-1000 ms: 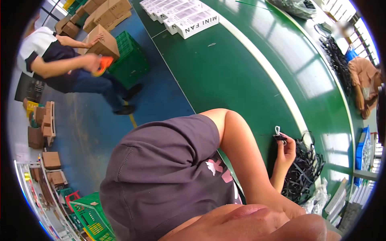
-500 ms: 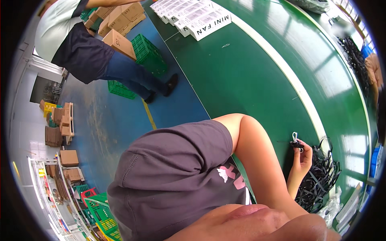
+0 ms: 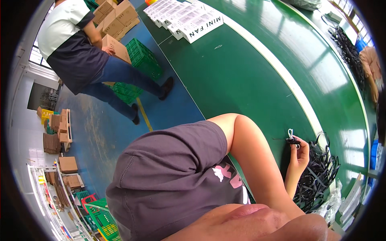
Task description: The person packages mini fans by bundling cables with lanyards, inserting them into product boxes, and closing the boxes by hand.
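Note:
My right hand (image 3: 298, 157) is pinched, fingertips up, around a small bundle of cable (image 3: 292, 140), with a white loop standing above the fingers and a dark part between them. A tangled pile of flat black straps (image 3: 317, 176) lies beside and behind this hand on the green table (image 3: 257, 84). My bare left arm (image 3: 257, 156) is bent at the elbow and crosses in front of the right wrist. Its forearm runs down behind the lower edge of the view, so the left hand cannot be seen.
A row of white boxes (image 3: 199, 26) lies at the table's far end. Beyond its left edge a co-worker (image 3: 82, 52) stands by cartons (image 3: 116, 48) and green crates (image 3: 142, 58). Clear plastic bags (image 3: 329, 207) lie at the right, and more black straps (image 3: 348, 52) farther back.
The co-worker has turned, stepped wider and lowered an arm to a carton. My view has shifted slightly. My right hand keeps its pinch on the cable.

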A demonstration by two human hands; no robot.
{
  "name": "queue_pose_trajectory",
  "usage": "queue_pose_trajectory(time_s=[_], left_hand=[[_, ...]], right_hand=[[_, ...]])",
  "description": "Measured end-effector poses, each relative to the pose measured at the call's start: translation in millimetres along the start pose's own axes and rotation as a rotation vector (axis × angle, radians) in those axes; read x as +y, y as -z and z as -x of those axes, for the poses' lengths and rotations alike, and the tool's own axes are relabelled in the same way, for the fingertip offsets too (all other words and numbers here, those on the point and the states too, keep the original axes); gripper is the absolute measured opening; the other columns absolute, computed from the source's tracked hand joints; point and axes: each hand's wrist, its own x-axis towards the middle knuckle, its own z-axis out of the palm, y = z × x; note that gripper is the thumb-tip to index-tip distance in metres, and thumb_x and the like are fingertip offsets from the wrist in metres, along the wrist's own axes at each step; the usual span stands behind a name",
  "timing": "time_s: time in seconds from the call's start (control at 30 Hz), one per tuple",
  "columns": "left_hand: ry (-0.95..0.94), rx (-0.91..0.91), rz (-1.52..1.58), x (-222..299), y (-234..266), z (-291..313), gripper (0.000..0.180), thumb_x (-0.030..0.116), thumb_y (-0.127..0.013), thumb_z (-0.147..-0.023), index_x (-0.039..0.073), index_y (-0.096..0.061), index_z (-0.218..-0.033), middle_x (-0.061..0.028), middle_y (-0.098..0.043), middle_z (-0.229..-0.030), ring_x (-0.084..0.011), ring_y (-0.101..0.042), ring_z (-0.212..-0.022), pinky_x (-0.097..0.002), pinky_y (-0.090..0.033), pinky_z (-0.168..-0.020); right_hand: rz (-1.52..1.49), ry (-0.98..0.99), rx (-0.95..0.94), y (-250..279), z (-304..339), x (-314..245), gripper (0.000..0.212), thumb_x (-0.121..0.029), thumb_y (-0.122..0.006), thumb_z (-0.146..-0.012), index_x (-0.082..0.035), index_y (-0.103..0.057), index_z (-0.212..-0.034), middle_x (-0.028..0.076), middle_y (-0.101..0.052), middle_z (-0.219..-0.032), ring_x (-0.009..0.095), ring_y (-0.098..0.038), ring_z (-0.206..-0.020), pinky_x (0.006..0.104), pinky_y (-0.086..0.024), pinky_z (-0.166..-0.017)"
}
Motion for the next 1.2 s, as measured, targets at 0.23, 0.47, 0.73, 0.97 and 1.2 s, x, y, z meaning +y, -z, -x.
queue_pose_trajectory(time_s=[0.23,0.47,0.73,0.97,1.2], left_hand=[[0.012,-0.011,0.006,0.3,1.5,-1.9,0.045,0.031,-0.043,-0.098,-0.005,-0.052,-0.124,-0.0163,-0.059,-0.120,-0.0208,-0.055,-0.110,-0.0312,-0.040,-0.093],[0.018,-0.011,0.005,0.4,5.7,-3.3,0.050,0.036,-0.042,-0.100,-0.005,-0.051,-0.129,-0.0173,-0.058,-0.125,-0.0220,-0.054,-0.115,-0.0319,-0.038,-0.098],[0.007,-0.013,0.043,-1.9,23.9,-12.1,0.056,0.041,-0.041,-0.103,-0.005,-0.050,-0.134,-0.0185,-0.057,-0.131,-0.0232,-0.053,-0.121,-0.0327,-0.036,-0.104],[-0.524,0.588,-0.118,-25.3,69.7,-27.3,0.021,0.018,-0.060,-0.093,0.001,-0.058,-0.105,-0.0061,-0.065,-0.094,-0.0113,-0.061,-0.084,-0.0249,-0.049,-0.069],[-0.233,0.974,-0.063,-30.7,132.7,-38.6,0.021,0.016,-0.067,-0.089,0.005,-0.064,-0.107,-0.0004,-0.065,-0.095,-0.0046,-0.057,-0.081,-0.0204,-0.044,-0.064]], right_hand=[[-0.008,-0.003,0.012,0.1,0.5,-1.6,0.020,0.004,-0.056,-0.094,0.003,-0.057,-0.114,0.011,-0.064,-0.117,0.012,-0.060,-0.102,0.0255,-0.045,-0.094],[0.022,-0.021,-0.004,0.7,-1.0,-0.6,0.019,0.003,-0.057,-0.094,0.003,-0.057,-0.114,0.010,-0.064,-0.117,0.012,-0.060,-0.102,0.0253,-0.044,-0.094],[0.030,-0.029,0.036,7.4,8.8,-0.9,0.020,0.004,-0.056,-0.094,0.003,-0.058,-0.114,0.010,-0.064,-0.116,0.012,-0.060,-0.102,0.0255,-0.044,-0.095],[0.143,-0.040,0.011,-10.0,-4.0,-23.1,0.021,0.001,-0.062,-0.090,-0.002,-0.065,-0.111,0.004,-0.067,-0.103,0.009,-0.060,-0.091,0.0229,-0.048,-0.081],[-0.057,-0.175,0.039,1.5,-5.8,-12.4,0.020,-0.002,-0.058,-0.094,0.000,-0.060,-0.114,0.001,-0.064,-0.096,0.007,-0.056,-0.085,0.0236,-0.046,-0.077]])
